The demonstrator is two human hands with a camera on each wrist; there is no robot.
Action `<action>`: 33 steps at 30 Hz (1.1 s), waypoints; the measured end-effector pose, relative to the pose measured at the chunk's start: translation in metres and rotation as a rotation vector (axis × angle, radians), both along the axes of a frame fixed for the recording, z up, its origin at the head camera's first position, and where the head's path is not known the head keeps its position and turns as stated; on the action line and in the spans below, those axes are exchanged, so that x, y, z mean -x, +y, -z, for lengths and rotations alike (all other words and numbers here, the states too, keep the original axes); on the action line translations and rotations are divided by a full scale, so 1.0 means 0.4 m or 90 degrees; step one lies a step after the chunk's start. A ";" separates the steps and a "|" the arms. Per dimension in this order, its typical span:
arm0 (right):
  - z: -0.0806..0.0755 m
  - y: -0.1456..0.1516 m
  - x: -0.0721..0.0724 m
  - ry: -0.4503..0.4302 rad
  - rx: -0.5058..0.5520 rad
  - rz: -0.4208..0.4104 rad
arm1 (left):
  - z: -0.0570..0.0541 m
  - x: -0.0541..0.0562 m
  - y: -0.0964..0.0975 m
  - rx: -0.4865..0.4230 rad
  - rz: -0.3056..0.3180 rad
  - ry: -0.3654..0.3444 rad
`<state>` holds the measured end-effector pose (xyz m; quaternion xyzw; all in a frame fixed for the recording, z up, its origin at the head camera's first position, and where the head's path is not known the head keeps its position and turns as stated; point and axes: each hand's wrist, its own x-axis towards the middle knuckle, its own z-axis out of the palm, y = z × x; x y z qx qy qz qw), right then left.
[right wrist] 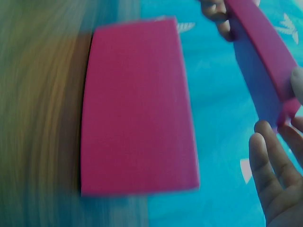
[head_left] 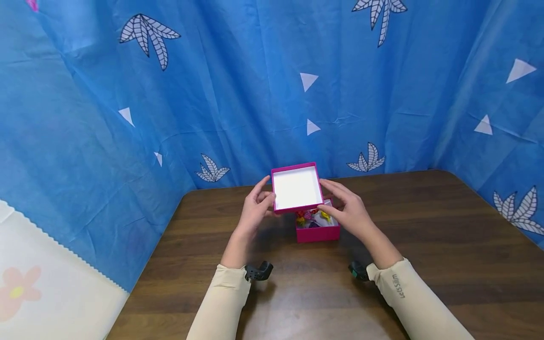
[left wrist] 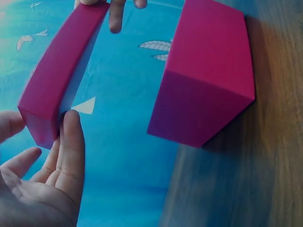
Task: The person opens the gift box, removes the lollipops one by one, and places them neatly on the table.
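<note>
While left hand [head_left: 254,208] is gripping one side of pink lid [head_left: 297,188], right hand [head_left: 353,210] gripping opposite side; open pink box [head_left: 318,234] sitting below fingers, nearer right ones, colourful pieces [head_left: 308,216] lying inside.

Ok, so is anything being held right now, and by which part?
Yes, the pink lid: the left hand holds its left side, the right hand its right side.

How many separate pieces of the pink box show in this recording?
2. The lid is held up between the left hand and right hand; the box base sits on the table. In the head view, the lid hides part of the base's inside.
</note>
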<state>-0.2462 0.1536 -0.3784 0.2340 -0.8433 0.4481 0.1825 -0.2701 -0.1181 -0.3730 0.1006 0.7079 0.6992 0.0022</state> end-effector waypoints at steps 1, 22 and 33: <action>0.000 -0.006 -0.001 -0.002 0.008 0.002 | -0.001 0.000 -0.005 0.000 0.005 0.000; -0.011 -0.184 -0.016 -0.049 0.067 -0.003 | -0.043 -0.001 -0.128 0.022 -0.124 -0.080; 0.000 -0.282 -0.019 -0.119 0.159 -0.011 | -0.037 0.006 -0.192 0.025 -0.168 -0.099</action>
